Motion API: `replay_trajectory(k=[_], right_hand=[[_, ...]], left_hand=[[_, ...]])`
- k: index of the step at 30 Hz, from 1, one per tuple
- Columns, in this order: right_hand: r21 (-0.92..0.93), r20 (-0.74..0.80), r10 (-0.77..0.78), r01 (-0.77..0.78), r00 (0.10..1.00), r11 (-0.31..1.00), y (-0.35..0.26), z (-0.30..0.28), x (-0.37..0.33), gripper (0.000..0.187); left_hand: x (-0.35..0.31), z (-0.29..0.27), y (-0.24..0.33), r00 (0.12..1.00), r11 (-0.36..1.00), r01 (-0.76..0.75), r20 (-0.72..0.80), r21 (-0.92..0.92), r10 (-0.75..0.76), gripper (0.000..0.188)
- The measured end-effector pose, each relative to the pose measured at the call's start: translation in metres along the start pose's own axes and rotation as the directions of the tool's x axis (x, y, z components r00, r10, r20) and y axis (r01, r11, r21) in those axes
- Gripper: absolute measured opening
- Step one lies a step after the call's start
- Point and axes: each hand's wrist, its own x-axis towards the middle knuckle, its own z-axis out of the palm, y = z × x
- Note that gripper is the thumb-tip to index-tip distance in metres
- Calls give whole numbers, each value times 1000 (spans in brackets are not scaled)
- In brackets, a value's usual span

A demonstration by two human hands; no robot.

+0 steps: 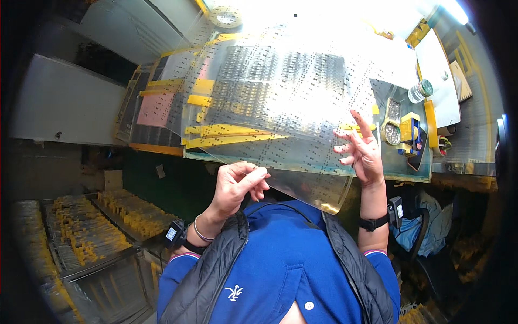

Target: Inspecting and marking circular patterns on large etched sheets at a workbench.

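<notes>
A large clear plastic film (pixel 310 186) printed with rows of small black marks spreads over the worktable, its near corner curling down toward my body. My left hand (pixel 237 186) is closed in a pinch on the film's near edge, thumb against the fingers. At the film's right side, my right hand (pixel 364 154) is raised with its fingers spread. Black marks show across its fingertips, so the film seems to lie over them. Beneath the film is a dark patterned sheet (pixel 243 102) with yellow tape strips (pixel 232 135) along its left and near edges.
Bright glare washes out the far table. At right are a clear jar (pixel 420 91), a yellow-and-blue tape dispenser (pixel 411 132), a round dish (pixel 390 132) and a dark phone-like slab (pixel 418 156). A tape roll (pixel 225 17) lies far left. Racks with yellow-edged sheets (pixel 81 232) stand lower left.
</notes>
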Motion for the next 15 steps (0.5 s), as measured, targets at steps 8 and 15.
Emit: replay_trajectory(k=[8,15], right_hand=[[21,-30,31,-30,999,999,0,-12,-2,55],[55,4,75,-75,997,996,1,-14,0,55]], left_hand=[[-5,-29,17,943,983,-182,-282,15,179,17],[-6,-55,30,830,938,-338,-446,77,336,17]])
